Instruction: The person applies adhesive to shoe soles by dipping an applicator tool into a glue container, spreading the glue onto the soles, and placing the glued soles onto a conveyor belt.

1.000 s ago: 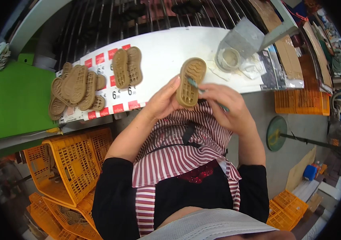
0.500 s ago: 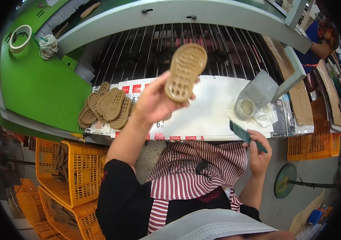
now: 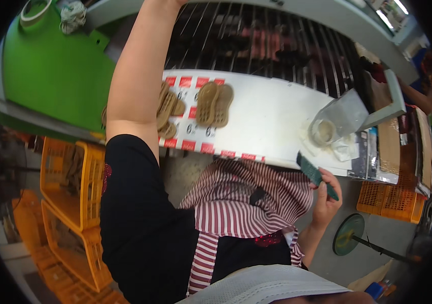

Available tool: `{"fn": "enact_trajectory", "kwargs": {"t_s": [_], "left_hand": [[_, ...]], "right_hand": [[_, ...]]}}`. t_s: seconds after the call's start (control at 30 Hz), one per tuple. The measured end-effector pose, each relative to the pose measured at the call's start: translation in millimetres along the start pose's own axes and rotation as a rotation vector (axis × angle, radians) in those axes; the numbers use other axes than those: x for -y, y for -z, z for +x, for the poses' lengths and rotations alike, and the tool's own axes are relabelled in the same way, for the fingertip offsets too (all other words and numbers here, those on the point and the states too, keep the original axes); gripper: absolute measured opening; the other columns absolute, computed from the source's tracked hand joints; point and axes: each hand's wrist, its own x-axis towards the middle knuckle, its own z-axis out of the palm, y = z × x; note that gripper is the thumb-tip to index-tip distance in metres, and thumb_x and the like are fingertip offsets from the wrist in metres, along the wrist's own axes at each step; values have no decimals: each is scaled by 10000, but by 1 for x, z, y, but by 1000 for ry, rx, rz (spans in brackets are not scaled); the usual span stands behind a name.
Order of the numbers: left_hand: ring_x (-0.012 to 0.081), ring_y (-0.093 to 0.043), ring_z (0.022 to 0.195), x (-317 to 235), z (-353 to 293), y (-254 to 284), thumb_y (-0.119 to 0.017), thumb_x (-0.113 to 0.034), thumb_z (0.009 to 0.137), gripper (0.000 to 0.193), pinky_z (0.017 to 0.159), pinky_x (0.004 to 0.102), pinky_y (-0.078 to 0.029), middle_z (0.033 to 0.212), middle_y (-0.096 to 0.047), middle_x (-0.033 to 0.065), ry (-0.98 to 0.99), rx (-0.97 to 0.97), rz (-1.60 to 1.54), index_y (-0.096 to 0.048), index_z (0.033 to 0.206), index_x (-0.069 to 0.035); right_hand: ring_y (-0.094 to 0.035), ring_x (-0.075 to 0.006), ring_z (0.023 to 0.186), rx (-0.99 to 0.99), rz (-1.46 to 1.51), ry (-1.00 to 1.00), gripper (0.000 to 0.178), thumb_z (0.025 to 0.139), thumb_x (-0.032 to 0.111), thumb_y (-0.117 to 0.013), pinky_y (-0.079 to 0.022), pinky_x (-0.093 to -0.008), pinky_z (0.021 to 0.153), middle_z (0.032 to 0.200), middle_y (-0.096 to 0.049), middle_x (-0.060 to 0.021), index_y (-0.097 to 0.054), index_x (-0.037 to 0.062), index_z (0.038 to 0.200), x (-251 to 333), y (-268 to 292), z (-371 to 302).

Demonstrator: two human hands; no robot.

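My left arm (image 3: 140, 76) stretches up and away over the left side of the work surface; its hand is cut off by the upper edge, so whatever it holds is hidden. In my right hand (image 3: 328, 190), near the front edge, is a flat green brush-like tool (image 3: 310, 169), pinched between thumb and fingers. Two tan shoe soles (image 3: 207, 104) lie side by side, treads up, on the white board (image 3: 266, 111). More soles (image 3: 165, 109) sit partly behind my left arm. A small cup (image 3: 323, 133) stands at the board's right end.
Beyond the board run metal rods (image 3: 256, 45) under a grey frame. A clear sheet (image 3: 345, 111) leans by the cup, beside a crumpled wipe (image 3: 345, 151). Orange crates (image 3: 69, 187) stack at lower left. The green table (image 3: 54, 76) carries tape (image 3: 36, 12) and string (image 3: 73, 17).
My left hand, which held a sole up over the board, has moved far forward out of the picture. Two soles now show on the board. My right hand keeps the green tool. The view has shifted.
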Motion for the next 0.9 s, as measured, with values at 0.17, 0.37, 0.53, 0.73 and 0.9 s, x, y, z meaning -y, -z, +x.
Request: {"fn": "enact_trajectory", "kwargs": {"t_s": [0.17,0.37,0.53,0.73,0.9], "left_hand": [[274,-555,998,34,-141,-13,-492,-252,928,446,836,336,-486,1138,-540,210,122,-324,1027,-405,1241,53],[238,-596,906,85,-250,39,-667,-320,804,514,802,333,-482,1006,-612,166,405,-711,1842,-550,1149,43],[370,-500,1062,105,-271,80,-665,-447,753,552,905,446,-406,1142,-530,229,494,-694,2119,-603,1070,1],[388,-568,927,102,-260,80,-719,-330,666,523,811,430,-457,971,-596,248,359,-678,2213,-604,1039,17],[176,-530,908,118,-212,-7,-735,-110,697,594,787,300,-461,1055,-447,88,-113,-761,1983,-489,1217,37]], "right_hand": [[-605,-165,797,62,22,-52,170,894,31,-508,-515,-255,696,1134,-553,-222,-545,-65,1030,-20,-10,5],[-592,-157,805,95,28,-98,177,905,16,-491,-505,-252,714,1146,-555,-207,-545,-53,1058,-22,-17,-3],[-588,-149,796,104,32,-123,181,902,8,-495,-501,-246,716,1149,-553,-202,-544,-57,1063,-18,-24,-11],[-602,-158,789,48,30,-129,171,884,-23,-489,-512,-249,698,1122,-558,-199,-545,-67,1039,-33,-12,8],[-608,-141,770,-57,84,-219,190,869,-25,-525,-518,-250,691,1123,-569,-178,-548,-71,1053,-45,-1,30]]}}
